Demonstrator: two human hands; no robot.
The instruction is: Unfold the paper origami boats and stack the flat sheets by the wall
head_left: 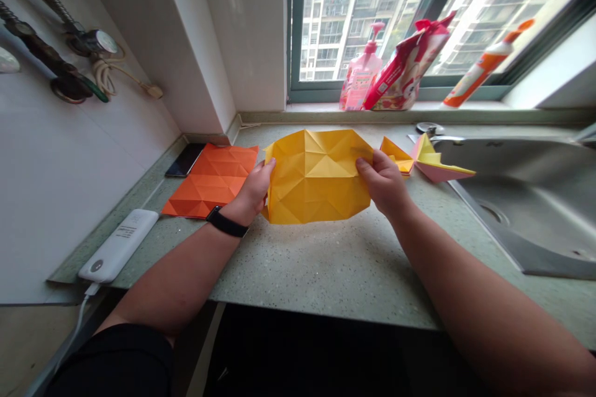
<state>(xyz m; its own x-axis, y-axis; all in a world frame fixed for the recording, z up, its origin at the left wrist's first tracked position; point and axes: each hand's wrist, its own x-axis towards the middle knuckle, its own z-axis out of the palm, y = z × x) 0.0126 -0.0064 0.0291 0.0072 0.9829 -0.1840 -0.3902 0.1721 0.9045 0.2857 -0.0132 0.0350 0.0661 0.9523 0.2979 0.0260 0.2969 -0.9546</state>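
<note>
A yellow sheet of origami paper (321, 180), covered in crease lines, is held up over the counter between both hands. My left hand (257, 187) pinches its left edge, thumb on the near face, fingers mostly hidden behind. At the right edge, my right hand (384, 181) grips it the same way. An orange creased paper sheet (209, 180) lies flat just left of my left hand. Beyond my right hand sit a folded orange-yellow paper piece (397, 154) and a folded pink and yellow paper piece (440, 164), next to the sink.
The speckled counter (321, 273) runs to a steel sink (535, 192) on the right. A white power bank (118, 245) with a cable and a dark phone (185, 160) lie at left. A pink pump bottle (361, 77), a red bag (410, 68) and an orange-white tube (479, 71) stand on the windowsill.
</note>
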